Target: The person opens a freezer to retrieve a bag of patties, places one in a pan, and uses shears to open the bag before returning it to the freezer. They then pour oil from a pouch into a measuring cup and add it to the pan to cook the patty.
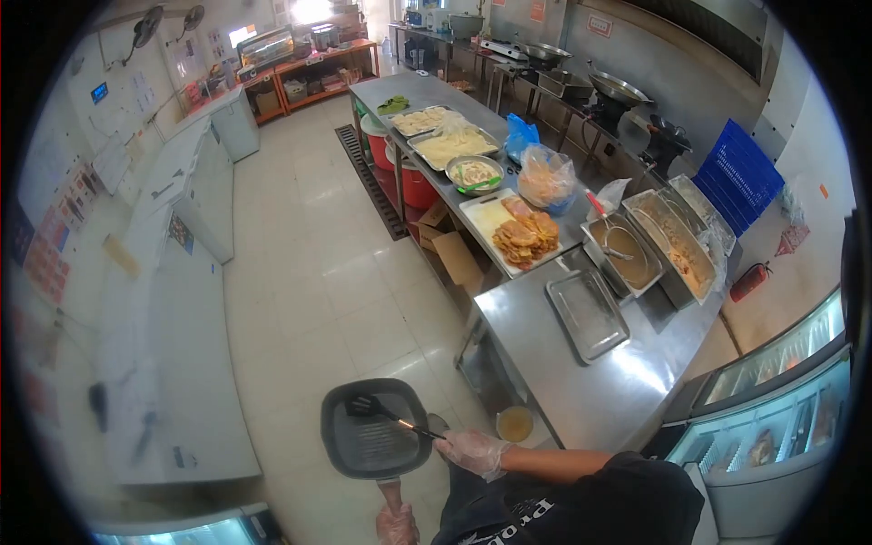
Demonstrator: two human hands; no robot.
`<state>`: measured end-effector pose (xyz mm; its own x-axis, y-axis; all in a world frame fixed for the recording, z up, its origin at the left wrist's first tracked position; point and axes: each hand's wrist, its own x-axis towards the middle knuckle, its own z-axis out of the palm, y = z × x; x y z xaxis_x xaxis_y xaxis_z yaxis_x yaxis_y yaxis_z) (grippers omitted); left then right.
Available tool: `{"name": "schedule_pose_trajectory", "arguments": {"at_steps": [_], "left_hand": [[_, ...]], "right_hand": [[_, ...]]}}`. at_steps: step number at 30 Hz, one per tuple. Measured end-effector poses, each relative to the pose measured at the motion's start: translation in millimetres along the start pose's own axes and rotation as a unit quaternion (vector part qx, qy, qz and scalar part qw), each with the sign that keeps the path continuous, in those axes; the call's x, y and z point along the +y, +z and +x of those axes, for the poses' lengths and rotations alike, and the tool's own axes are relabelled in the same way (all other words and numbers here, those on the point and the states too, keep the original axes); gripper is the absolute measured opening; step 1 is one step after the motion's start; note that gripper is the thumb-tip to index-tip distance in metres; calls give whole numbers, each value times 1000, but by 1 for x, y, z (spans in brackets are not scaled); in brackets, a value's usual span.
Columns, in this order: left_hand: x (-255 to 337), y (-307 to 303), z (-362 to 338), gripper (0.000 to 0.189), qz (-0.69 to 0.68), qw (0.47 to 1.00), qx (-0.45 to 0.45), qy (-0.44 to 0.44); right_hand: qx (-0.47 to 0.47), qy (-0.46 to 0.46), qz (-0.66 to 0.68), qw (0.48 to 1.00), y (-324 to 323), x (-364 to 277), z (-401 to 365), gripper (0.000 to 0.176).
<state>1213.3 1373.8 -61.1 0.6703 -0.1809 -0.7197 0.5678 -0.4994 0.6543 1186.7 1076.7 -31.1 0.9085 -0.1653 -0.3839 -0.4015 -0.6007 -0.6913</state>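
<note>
Pan (377, 445): dark, square with rounded corners, ridged inside, seen against the tiled floor (291, 318), handle toward the wearer. Left hand (397, 527) clamped round the pan's handle. Right hand (476, 454), in a clear plastic glove, at the pan's right side, closed on the handle of a black spatula (366, 405). Spatula's slotted head over the pan's far left part; contact with the pan surface cannot be told. Hands apart from each other. Round container (515, 424) of tan liquid: right of the pan. Metal table (527, 318): right of and beyond the pan, bearing a flat metal tray (589, 313). White chest freezer (168, 354): left of the pan.
</note>
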Motion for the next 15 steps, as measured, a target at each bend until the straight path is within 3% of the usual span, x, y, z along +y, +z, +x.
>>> {"name": "schedule_pose_trajectory", "arguments": {"at_steps": [2, 4, 5, 7, 8, 10, 12, 14, 15], "left_hand": [[29, -18, 36, 18, 14, 1000, -6, 13], [77, -34, 64, 19, 9, 999, -37, -12], [93, -43, 84, 19, 11, 999, -34, -8], [134, -66, 125, 20, 75, 990, -54, 108], [175, -71, 132, 20, 77, 989, -51, 112], [264, -84, 127, 22, 79, 996, -26, 24], [290, -105, 168, 23, 45, 997, -35, 47], [330, -121, 199, 23, 10, 996, -51, 70], [361, -126, 209, 25, -10, 998, -36, 48]], "right_hand": [[11, -5, 23, 1000, -8, -16, 44, 48], [-100, 163, 236, 953, -32, -43, 90, 49], [-99, 158, 238, 953, -37, -47, 117, 49], [-105, 83, 167, 977, -50, -58, 178, 54], [-103, 78, 168, 977, -67, -71, 207, 54], [-154, 141, 186, 960, -95, -106, 259, 59], [-160, 131, 193, 959, -113, -126, 315, 59], [-217, 34, 38, 975, -154, -151, 359, 54], [-172, -54, -51, 982, -171, -166, 371, 51]]}}
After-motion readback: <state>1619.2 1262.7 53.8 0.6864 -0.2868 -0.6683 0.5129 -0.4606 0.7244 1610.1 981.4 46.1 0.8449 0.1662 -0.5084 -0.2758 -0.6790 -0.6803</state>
